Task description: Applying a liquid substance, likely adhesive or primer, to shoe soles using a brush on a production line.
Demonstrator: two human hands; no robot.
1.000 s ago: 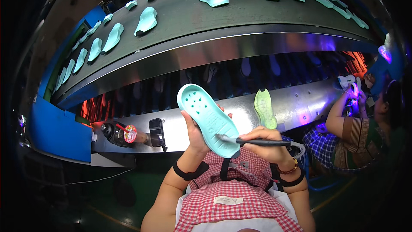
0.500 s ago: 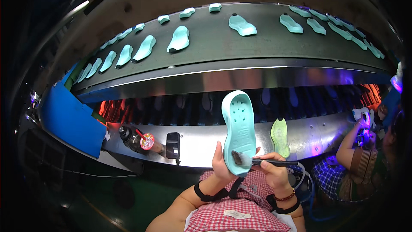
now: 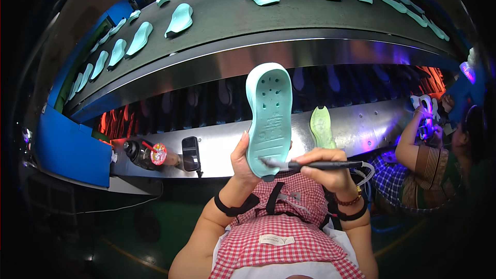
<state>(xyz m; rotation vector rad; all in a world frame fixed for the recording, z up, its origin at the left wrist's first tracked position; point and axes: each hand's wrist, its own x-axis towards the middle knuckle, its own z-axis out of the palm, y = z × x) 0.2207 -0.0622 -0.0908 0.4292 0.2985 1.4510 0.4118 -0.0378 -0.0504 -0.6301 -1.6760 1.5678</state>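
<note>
My left hand [image 3: 242, 157] is closed round the heel end of a mint-green shoe sole [image 3: 270, 119], held upright with its holed inner face toward me. In my right hand [image 3: 326, 170] is a black-handled brush [image 3: 330, 165], gripped between thumb and fingers. Its pale bristles touch the sole's lower inner face, near the heel. A thin, light-coloured tube runs from the handle's end. On the metal ledge just beyond my right hand lies a yellow-green sole [image 3: 322, 128].
Beyond the ledge [image 3: 222, 144], a dark conveyor belt [image 3: 217, 26] carries several mint soles. On the ledge's left stand a dark bottle [image 3: 135, 151] and a cup with a red straw [image 3: 157, 154], beside a phone [image 3: 190, 154]. A co-worker [image 3: 429, 160] sits at the right, handling a white piece.
The brush has shifted and tilts differently against the heel area of the sole. The whole view has moved, so the belt and ledge appear higher and further left.
</note>
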